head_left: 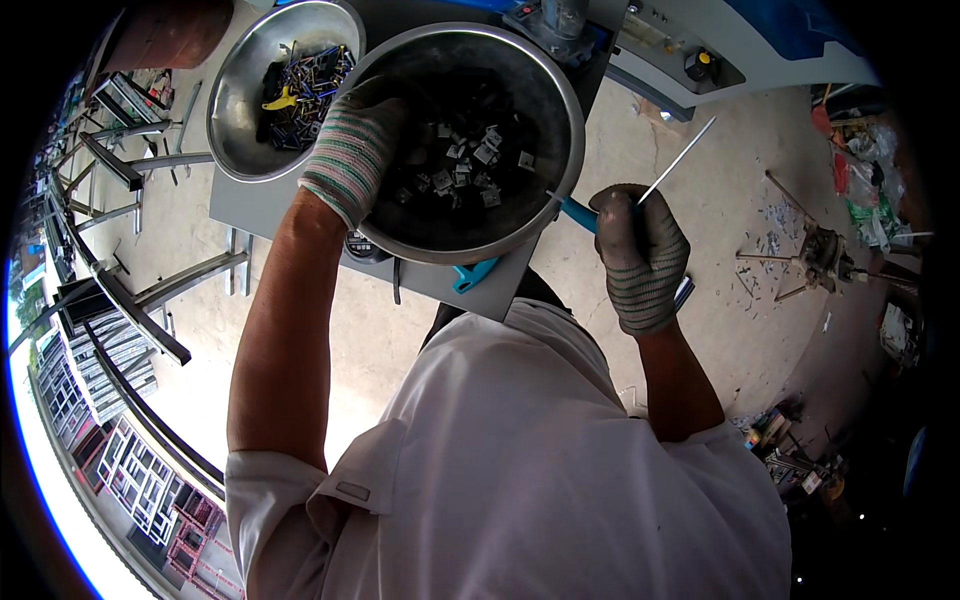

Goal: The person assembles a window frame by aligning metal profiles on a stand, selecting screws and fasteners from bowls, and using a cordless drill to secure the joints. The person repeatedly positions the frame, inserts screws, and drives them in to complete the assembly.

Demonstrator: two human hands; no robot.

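My left hand, in a striped knit glove with dark fingers, reaches over the left rim of a large metal bowl. Its fingertips are lost in the bowl's shadow, so I cannot tell what they hold. Small square metal pieces and black parts lie in the bowl. To the bowl's right, my gloved right hand is closed around a screwdriver, whose slim bright shaft points up and right. A teal handle-like piece juts from the same hand toward the bowl; I cannot tell whether it is a separate tool.
A second metal bowl of screws and a yellow piece stands at the far left on the grey table. Beneath the large bowl a teal handle shows at the table's edge. Metal frames stand left; a legged stand is right.
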